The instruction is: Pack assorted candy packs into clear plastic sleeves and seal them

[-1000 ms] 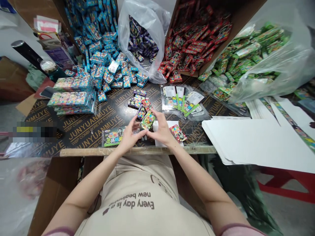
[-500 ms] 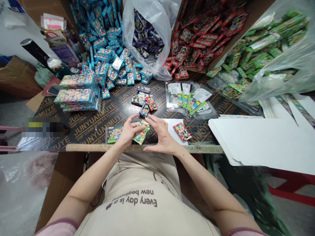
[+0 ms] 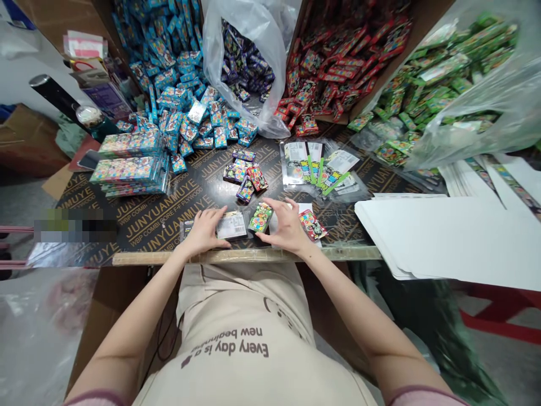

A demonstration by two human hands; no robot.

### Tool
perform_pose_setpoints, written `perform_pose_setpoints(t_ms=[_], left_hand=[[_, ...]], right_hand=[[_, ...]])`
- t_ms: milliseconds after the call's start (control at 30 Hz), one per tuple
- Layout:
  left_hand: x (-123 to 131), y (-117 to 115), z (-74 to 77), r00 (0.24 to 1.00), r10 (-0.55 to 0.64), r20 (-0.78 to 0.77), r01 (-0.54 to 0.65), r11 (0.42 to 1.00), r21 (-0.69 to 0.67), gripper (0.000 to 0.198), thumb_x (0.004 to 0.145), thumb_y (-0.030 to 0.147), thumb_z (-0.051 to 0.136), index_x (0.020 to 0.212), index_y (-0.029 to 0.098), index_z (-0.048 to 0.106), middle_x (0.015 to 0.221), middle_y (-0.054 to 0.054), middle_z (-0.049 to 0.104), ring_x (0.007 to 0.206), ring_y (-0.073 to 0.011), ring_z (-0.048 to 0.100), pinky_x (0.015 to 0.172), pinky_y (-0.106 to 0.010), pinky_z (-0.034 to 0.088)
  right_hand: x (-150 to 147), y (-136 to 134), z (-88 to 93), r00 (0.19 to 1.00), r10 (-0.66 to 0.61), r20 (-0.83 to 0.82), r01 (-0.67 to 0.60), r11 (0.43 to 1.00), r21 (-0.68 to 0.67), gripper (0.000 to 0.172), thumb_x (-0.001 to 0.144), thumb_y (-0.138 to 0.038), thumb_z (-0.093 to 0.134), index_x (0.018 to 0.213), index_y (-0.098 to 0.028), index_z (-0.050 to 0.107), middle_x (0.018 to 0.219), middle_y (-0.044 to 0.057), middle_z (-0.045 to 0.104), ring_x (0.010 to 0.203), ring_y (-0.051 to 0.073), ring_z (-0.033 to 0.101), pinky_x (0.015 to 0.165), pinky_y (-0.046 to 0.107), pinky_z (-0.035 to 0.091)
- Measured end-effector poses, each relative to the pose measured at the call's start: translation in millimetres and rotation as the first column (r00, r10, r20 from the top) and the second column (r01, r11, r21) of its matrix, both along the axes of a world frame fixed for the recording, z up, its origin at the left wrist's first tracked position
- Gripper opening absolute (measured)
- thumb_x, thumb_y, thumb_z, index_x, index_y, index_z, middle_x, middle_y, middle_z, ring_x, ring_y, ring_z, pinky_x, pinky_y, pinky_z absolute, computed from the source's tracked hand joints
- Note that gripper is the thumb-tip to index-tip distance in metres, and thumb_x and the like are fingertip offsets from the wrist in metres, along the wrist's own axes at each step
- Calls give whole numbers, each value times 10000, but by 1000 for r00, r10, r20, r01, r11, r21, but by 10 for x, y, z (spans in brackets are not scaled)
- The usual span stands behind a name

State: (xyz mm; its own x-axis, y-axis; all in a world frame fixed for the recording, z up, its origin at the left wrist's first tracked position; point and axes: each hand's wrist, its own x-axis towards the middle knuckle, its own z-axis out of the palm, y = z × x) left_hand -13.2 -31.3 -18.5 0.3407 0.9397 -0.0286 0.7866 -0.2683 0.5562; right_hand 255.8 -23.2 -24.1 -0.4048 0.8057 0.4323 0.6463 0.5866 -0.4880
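Observation:
My left hand (image 3: 205, 230) grips a flat packet with a white barcode label (image 3: 232, 224), thumb and fingers at opposite edges near the table's front. In my right hand (image 3: 287, 225) a small green printed box (image 3: 260, 217) is held between thumb and fingertips, just right of that packet. A red printed box (image 3: 313, 225) lies beside the right hand, partly over a white sheet. Beyond the hands sits a small cluster of purple boxes (image 3: 245, 189) with a red box (image 3: 257, 179) among them. Another clear sleeve is mostly hidden under my left hand.
Blue boxes (image 3: 177, 121) spill out at the back left beside stacked packs (image 3: 129, 169). A clear bag (image 3: 276, 107) holds purple boxes; red boxes (image 3: 338, 70) and green packs (image 3: 443, 84) fill the back right. Labelled sleeves (image 3: 316, 166) and white card sheets (image 3: 448, 237) lie to the right.
The green box has passed from my left hand to my right, which has closed on it. My left hand has moved left onto the packet, whose white label now shows.

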Motion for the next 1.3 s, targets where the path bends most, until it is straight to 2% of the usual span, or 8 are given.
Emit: perform_pose_setpoints(t_ms=[133, 333, 533, 633, 767, 933, 1100, 1300], left_hand=[[-35, -53, -53, 985, -68, -162, 76, 996, 44, 1064, 596, 368, 802, 1499, 195, 265, 1283, -141, 574, 1213, -324, 509, 1126, -563, 210], [-29, -72, 150, 982, -172, 74, 172, 985, 4, 1125, 569, 306, 798, 1521, 234, 203, 1304, -110, 534, 1208, -308, 501, 1108, -498, 296], [134, 67, 447, 954, -35, 299, 3, 994, 107, 1095, 560, 360, 837, 1500, 234, 288, 1222, -96, 499, 1134, -291, 517, 1042, -443, 384], [314, 137, 501, 911, 4, 412, -65, 989, 132, 1123, 508, 359, 878, 1482, 252, 330, 1227, -87, 486, 1138, -281, 518, 1045, -429, 390], [539, 210, 496, 682, 209, 701, -356, 932, 68, 899, 593, 394, 847, 1390, 251, 456, 1262, -84, 543, 1151, -255, 546, 1025, -376, 417], [698, 226, 346, 260, 324, 910, -374, 902, -214, 370, 778, 425, 703, 1068, 203, 645, 1032, -41, 690, 952, -177, 643, 904, -299, 487], [734, 157, 310, 236, 354, 905, -205, 928, -310, 371, 697, 406, 779, 977, 177, 694, 952, -35, 716, 909, -179, 652, 861, -287, 495], [722, 157, 492, 28, 517, 855, -73, 854, -515, 427, 706, 554, 693, 844, 152, 735, 828, -64, 741, 865, -218, 684, 749, -298, 518]], right_hand=[[-12, -2, -68, 994, 105, 29, -102, 989, -110, 812, 687, -376, 717, 1410, -231, 376, 1326, 130, 591, 1260, 343, 511, 1082, 572, 210], [5, 45, 154, 886, 339, -317, -435, 844, -313, 962, 697, -453, 765, 1477, -269, 234, 1489, 151, 413, 1357, 285, 446, 1122, 504, 306], [-84, 290, 562, 839, 257, -480, -443, 835, -327, 977, 803, -617, 618, 1528, -366, 12, 1568, 94, 305, 1447, 251, 302, 1148, 515, 283], [-204, 361, 780, 850, 324, -415, -454, 850, -267, 892, 823, -625, 582, 1527, -376, 94, 1581, 53, 283, 1456, 257, 282, 1164, 527, 252], [-402, 356, 882, 865, 74, -497, -185, 967, -177, 788, 847, -598, 569, 1504, -343, 215, 1569, 56, 301, 1447, 279, 296, 1140, 524, 313], [-621, 401, 700, 556, -319, -767, -107, 888, -446, 604, 853, -620, 524, 1352, -304, 397, 1215, 72, 643, 1093, 223, 645, 906, 401, 541], [-709, 474, 652, 333, -511, -792, -211, 779, -591, 458, 712, -494, 706, 1059, -251, 531, 846, -4, 705, 790, 178, 693, 703, 306, 568], [-721, 341, 737, 342, -471, -813, -325, 752, -573, 408, 646, -234, 689, 985, -257, 464, 774, -37, 728, 753, 191, 718, 720, 334, 562]])
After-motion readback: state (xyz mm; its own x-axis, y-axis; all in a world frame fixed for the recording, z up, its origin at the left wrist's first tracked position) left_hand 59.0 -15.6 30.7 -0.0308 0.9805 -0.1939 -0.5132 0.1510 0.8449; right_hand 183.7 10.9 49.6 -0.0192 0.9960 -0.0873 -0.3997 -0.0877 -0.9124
